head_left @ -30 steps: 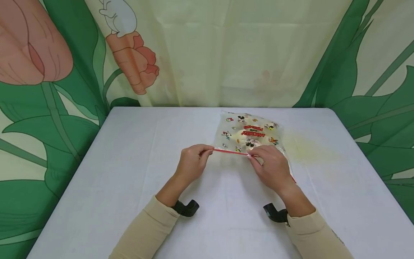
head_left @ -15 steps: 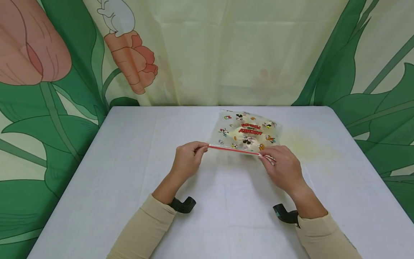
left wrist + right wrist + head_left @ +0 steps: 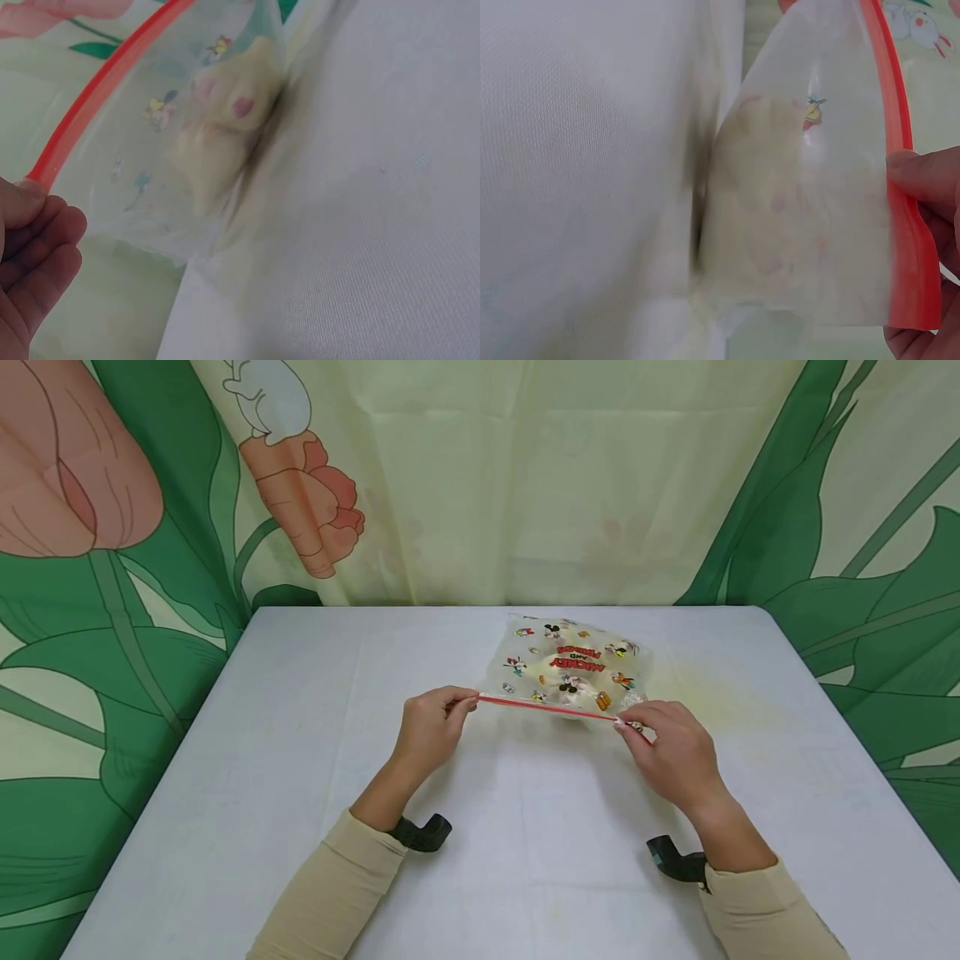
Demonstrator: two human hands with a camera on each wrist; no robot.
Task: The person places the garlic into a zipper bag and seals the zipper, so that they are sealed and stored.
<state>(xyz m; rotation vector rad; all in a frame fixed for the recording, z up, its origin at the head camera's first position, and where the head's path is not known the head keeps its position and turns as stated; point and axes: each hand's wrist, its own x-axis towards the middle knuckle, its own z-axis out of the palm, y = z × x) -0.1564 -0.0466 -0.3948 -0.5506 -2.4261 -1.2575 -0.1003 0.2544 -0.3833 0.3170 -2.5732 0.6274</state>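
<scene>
A clear zip bag (image 3: 517, 667) printed with cartoon figures and red "Mickey and Friends" lettering sits at the far middle of the table, its red zip strip (image 3: 543, 707) toward me. Inside lies a cream-coloured, rounded object (image 3: 225, 112) with pink spots; the cloudy plastic blurs its kind. My left hand (image 3: 431, 727) pinches the strip's left end between thumb and finger. Near the right end, my right hand (image 3: 678, 752) pinches the same strip, thumb on its face in the right wrist view. The strip is stretched straight between both hands, raised off the table.
A white cloth covers the table (image 3: 300, 735), whose far edge runs just behind the bag. Behind it hangs a curtain (image 3: 600, 485) printed with leaves, a tulip and a rabbit on a carrot. Black wrist mounts (image 3: 423, 833) project inward from both forearms.
My right hand has moved right along the red strip, from its middle toward the right end. My left hand has shifted slightly left and away from me. More of the strip is now visible.
</scene>
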